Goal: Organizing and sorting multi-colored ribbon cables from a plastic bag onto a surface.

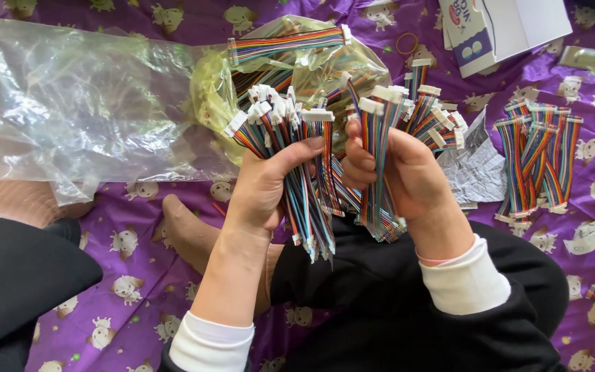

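Purple cloth (139,275) underlies both hands' grip, each clutching ribbon-cable bundles (297,158).

my purple cartoon-print sheet (139,272), big clear plastic bag (84,103), white cardboard box (504,27), rubber band (408,43), crumpled paper (480,169), cable pile laid flat (538,162) at my right

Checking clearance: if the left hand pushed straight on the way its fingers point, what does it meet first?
Likely the right hand and its cable bundle: the left hand, gripping its own cables, points right toward them. Depth unclear.
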